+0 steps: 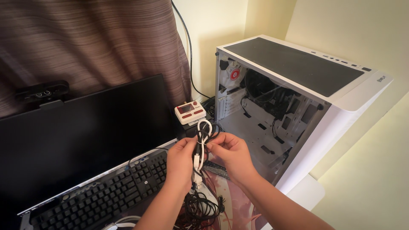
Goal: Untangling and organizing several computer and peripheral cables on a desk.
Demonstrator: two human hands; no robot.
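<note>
Left hand [181, 164] and right hand [230, 153] pinch cable bundle [201, 145] just beside open case [298, 110].

- The left hand [181, 164] and the right hand [230, 154] pinch a bundle of white and black cables [201, 142] between them, its loop rising above the fingers.
- More tangled black cables [200, 208] hang below onto the desk.
- A black keyboard [106, 194] lies just left, in front of a dark flat monitor [81, 136].
- An open white computer case [294, 102] stands to the right.
- A small white and red box-shaped gadget [190, 112] sits behind the hands.
</note>
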